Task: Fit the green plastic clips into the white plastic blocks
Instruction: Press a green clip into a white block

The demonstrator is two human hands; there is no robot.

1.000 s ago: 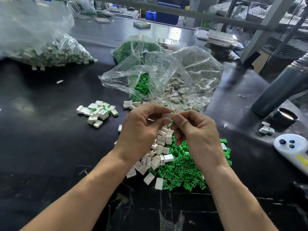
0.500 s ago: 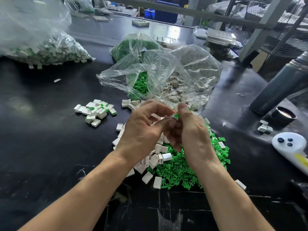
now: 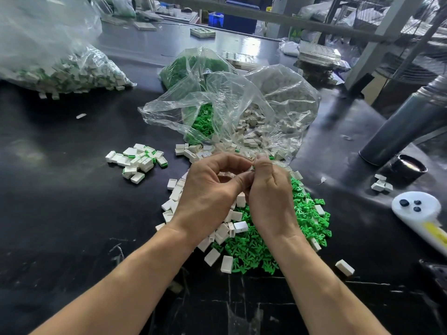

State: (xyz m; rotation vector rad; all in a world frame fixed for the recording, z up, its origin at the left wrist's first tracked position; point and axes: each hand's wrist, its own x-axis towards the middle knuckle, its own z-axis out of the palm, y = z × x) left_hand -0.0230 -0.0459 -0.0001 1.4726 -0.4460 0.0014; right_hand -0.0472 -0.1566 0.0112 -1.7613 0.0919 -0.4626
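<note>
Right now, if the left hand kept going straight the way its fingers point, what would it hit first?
The right hand: the left hand curls toward it, fingertips already meeting over a small part mostly hidden in their grip. Depth is hard to judge, but nothing else lies between them.

Left hand (image 3: 208, 189): fingers curled, thumb and forefinger tips meeting the right's | Right hand (image 3: 271, 189): fist-like grip, thumb uppermost, knuckles toward camera | Forearms: both bare, converging from the lower frame | Pinched item: hidden.
</note>
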